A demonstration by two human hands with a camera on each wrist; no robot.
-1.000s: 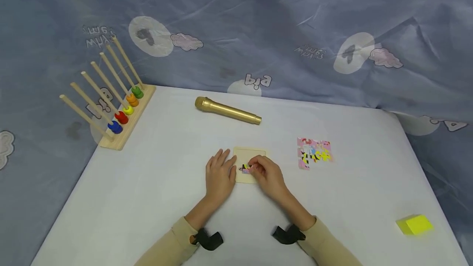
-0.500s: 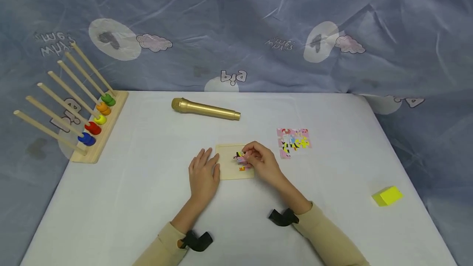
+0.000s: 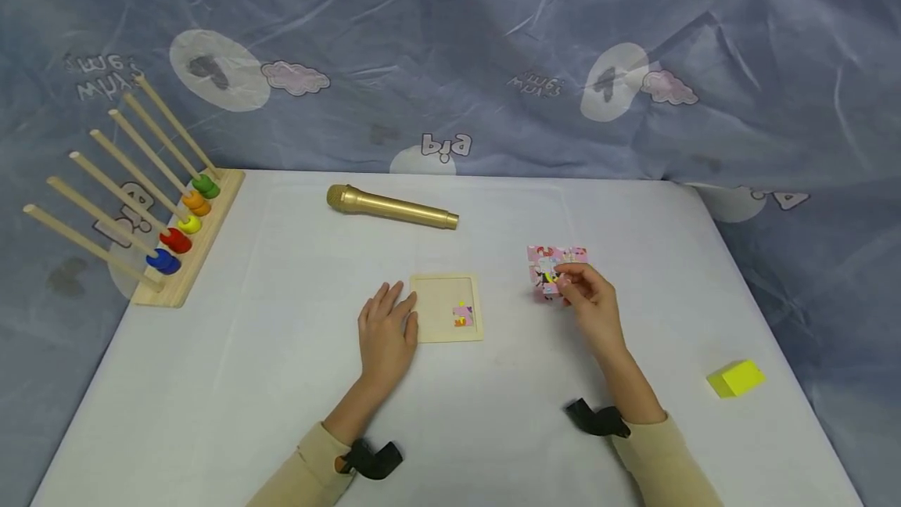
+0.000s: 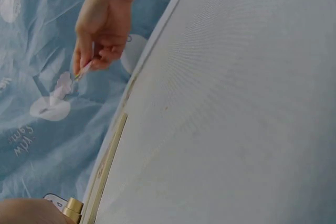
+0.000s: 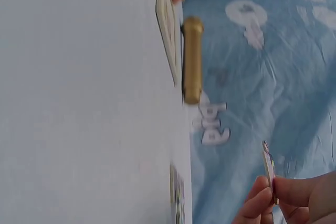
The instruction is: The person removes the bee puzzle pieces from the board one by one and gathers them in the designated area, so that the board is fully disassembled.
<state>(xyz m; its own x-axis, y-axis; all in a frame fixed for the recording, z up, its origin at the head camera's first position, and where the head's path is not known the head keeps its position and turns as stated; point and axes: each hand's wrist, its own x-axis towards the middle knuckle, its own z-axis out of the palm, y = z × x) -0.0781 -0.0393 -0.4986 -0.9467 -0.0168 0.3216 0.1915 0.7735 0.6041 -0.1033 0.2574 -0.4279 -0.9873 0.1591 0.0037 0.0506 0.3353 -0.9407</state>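
A jigsaw puzzle piece (image 5: 269, 169) is pinched between the thumb and fingers of my right hand (image 3: 594, 307). In the head view that hand is over the cluster of pink and yellow jigsaw pieces (image 3: 538, 255), partly covering it. The right wrist view shows the held piece raised well above the table. My left hand (image 3: 385, 331) lies flat on the table, its fingers at the left edge of the shallow wooden puzzle tray (image 3: 445, 278). A single pink piece (image 3: 462, 315) with yellow and orange marks lies inside the tray, toward its lower right.
A gold microphone (image 3: 393, 208) lies behind the tray. At the far left stands a wooden peg rack (image 3: 190, 257) with coloured rings on tall dowels. A yellow block (image 3: 736, 378) rests at the right. Printed cloth (image 3: 493, 45) hangs behind the white table (image 3: 281, 382).
My right hand has lifted a piece out of the tray and carried it right, over the cluster. Another piece stays in the tray. The left hand keeps its place; the head view shifted earlier.
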